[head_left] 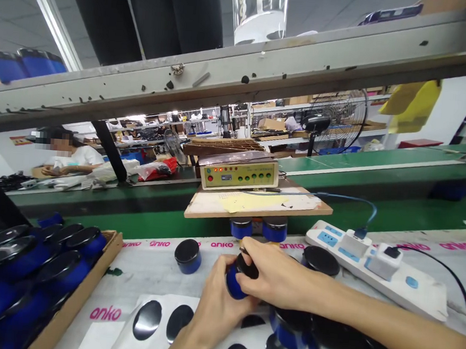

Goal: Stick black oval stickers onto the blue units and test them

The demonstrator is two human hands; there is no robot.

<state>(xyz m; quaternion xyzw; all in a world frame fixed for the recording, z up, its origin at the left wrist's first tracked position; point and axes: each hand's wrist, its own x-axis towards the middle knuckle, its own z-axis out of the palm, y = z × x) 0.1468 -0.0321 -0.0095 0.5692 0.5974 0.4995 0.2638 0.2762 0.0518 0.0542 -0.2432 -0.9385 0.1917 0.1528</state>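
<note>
Jar [233, 283], blue with a black top, is tilted between both hands, above the near part of the bench [152, 267]. The left hand [219, 290] grasps its side; the right hand [268, 270] pinches at the black top, thumb and bent fingers closed on it, though exactly what the fingertips press is hidden.

Below lies a white sheet [123, 342] with glossy black discs [146, 320]. Another jar [188, 256] stands apart, left of the hands, and a box [112, 243] of them sits farther left.

The smooth, rounded wall could turn or slip if the left grip loosens while the right presses off-centre. Bare fingertips may smudge or scratch the glossy top. Dropped, the jar would likely land on the discs and mark or crease them. The right forearm passes over more jars [289, 332], so a low sweep could knock them; the power strip [412, 285] and its cables lie just beyond.
</note>
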